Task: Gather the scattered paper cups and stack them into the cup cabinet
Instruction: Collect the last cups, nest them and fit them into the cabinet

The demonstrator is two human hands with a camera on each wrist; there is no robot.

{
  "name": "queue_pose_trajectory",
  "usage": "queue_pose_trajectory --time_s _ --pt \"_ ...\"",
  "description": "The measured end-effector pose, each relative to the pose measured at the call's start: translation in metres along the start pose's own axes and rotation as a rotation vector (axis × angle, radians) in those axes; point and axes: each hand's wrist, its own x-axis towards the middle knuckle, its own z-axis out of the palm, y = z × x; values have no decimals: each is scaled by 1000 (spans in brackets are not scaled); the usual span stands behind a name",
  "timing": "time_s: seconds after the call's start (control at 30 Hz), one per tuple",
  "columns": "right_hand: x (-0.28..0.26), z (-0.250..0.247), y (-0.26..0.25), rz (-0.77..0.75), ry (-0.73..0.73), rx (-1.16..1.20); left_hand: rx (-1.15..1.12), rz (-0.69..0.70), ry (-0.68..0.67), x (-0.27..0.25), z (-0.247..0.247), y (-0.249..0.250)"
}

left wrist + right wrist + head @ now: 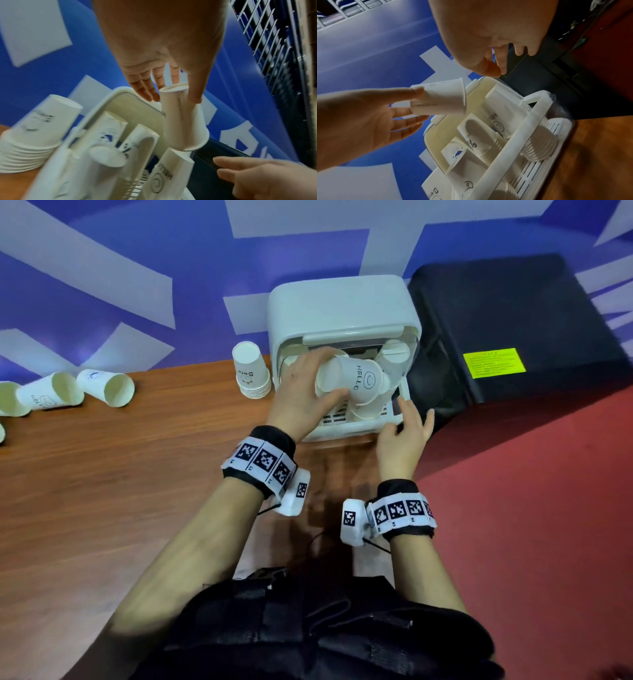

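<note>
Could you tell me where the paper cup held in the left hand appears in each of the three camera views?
Head: the held cup sits at upper centre, over the cabinet opening, gripped by the left hand.
Left wrist: right of centre, hanging mouth-down below the fingers.
Right wrist: left of centre, lying sideways, above the cups already stored.
Shared landmark: the white cup cabinet.
</note>
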Motion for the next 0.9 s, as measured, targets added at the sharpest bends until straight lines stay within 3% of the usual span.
queue_pose_trajectory --time_s 0.23,0.67,0.9 --pt "11 -8 17 61 25 37 362 164 -174 36 27 22" --pt "9 -14 17 28 8 62 572 89 -397 61 65 7" --pt "9 -10 15 37 -5 66 677 62 -332 64 71 6"
